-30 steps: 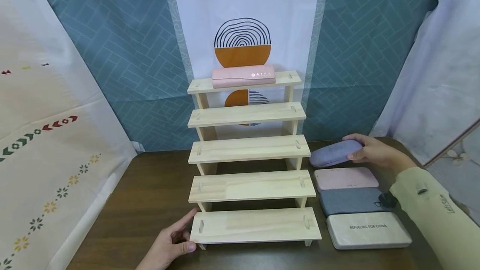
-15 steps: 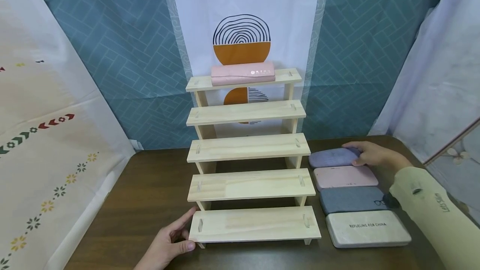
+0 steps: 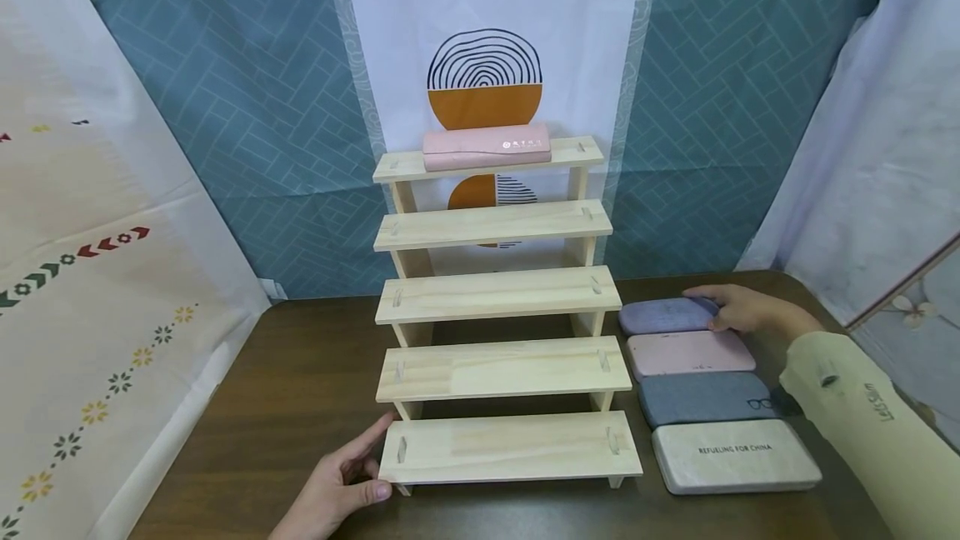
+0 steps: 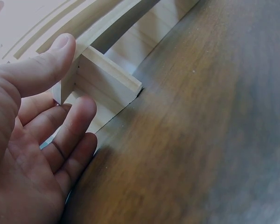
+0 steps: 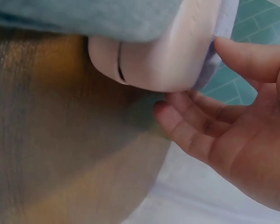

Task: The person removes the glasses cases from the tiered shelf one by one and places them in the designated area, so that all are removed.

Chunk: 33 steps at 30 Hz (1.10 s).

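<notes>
My left hand [image 3: 330,486] holds the left end of the bottom step of a wooden tiered stand [image 3: 510,448], thumb at the front edge and index finger at the back corner. In the left wrist view, the thumb lies against the stand's edge [image 4: 105,35]. At the right, my right hand [image 3: 750,311] grips the right end of a purple glasses case [image 3: 660,317] that lies flat on the table. In the right wrist view, the thumb touches this purple case [image 5: 210,67]; the other fingertips are partly hidden behind the cases. A pink glasses case [image 3: 487,147] rests on the top step.
In front of the purple case lie a pink case [image 3: 690,353], a blue-grey case [image 3: 705,400] with a glasses print, and a pale grey lettered case [image 3: 735,457]. Patterned cloths [image 3: 300,107] hang behind and beside the brown table [image 3: 300,373].
The purple case, tilted a second ago, has come down flat and level behind the pink one, with my right hand still at its end. My left hand keeps its place.
</notes>
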Tool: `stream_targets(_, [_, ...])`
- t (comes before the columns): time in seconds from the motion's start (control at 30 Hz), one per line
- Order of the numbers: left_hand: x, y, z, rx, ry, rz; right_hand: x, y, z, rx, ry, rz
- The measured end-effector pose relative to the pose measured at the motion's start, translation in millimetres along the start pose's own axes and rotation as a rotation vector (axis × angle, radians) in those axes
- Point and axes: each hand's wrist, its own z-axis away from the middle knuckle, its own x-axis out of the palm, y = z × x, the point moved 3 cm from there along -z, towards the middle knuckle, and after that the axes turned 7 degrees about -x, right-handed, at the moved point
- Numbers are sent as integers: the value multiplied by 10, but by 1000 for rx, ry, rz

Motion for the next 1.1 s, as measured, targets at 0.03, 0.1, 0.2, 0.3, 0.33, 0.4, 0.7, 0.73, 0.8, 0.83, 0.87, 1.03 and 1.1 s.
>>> stream_targets(0.03, [-4,3,4,4,1,-2,-18,-18,5,-2,2,-5])
stream_targets(0.1, [-11,11,13,16,4,-7,-69,-61,18,-6,6,0])
stream_targets(0.2, [-24,22,27,33,8,-14,-184,-164,42,6,26,12])
stream_targets(0.3, [-37,35,35,20,12,-15,-341,-298,54,-2,85,60])
stream_targets(0.33, [-41,38,36,8,12,-11,-398,-355,55,-7,111,69])
stream_targets(0.4, [-49,46,35,-20,14,-5,-513,-480,51,-29,167,72])
stream_targets(0.7, [-58,44,39,-11,-3,3,-911,-1232,-18,-69,386,-60])
stream_targets(0.73, [-57,35,43,-7,-8,5,-944,-1335,-41,-78,407,-72])
stream_targets(0.8, [-51,15,47,1,-16,10,-997,-1547,-97,-105,448,-95])
stream_targets(0.83, [-47,5,48,-1,-20,16,-1019,-1665,-126,-122,473,-103])
stream_targets(0.87, [-43,-3,48,-10,-23,22,-1040,-1779,-157,-141,494,-110])
stream_targets(1.03, [-26,-24,33,-27,-35,50,-1099,-2277,-347,-203,562,-142])
stream_targets(1.1, [-19,-26,30,-23,-41,56,-1107,-2421,-447,-200,560,-150])
